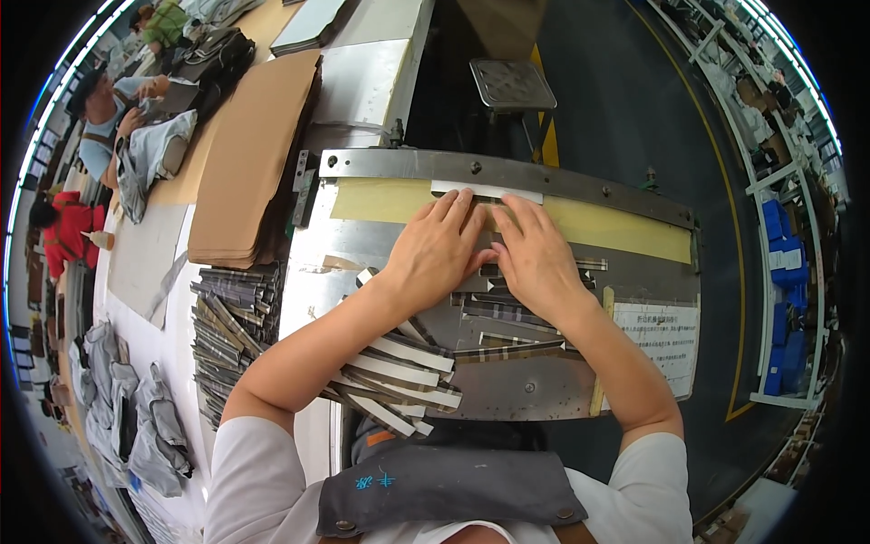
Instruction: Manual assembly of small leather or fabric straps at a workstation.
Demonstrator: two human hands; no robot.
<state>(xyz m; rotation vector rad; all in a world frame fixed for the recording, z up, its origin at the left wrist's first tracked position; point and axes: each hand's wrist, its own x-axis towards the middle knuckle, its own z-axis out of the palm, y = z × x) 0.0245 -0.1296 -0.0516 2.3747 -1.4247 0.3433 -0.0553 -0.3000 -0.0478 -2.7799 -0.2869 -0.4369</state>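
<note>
Both my hands lie side by side at the far edge of a metal work plate. The fingers of my left hand are stretched forward, with the tips on a narrow strip whose white side shows along a long steel bar. My right hand rests flat beside it, fingertips on the same strip. The thumbs almost meet. Part of the strip is hidden beneath the fingers. Yellow tape runs along the plate below the bar. Several dark patterned strips lie below my right hand.
Loose white-backed strips overlap the plate's near left edge, beside a pile of dark strips. Further left stands a stack of brown sheets. A printed sheet lies at right. A stool stands beyond; co-workers sit at the far left.
</note>
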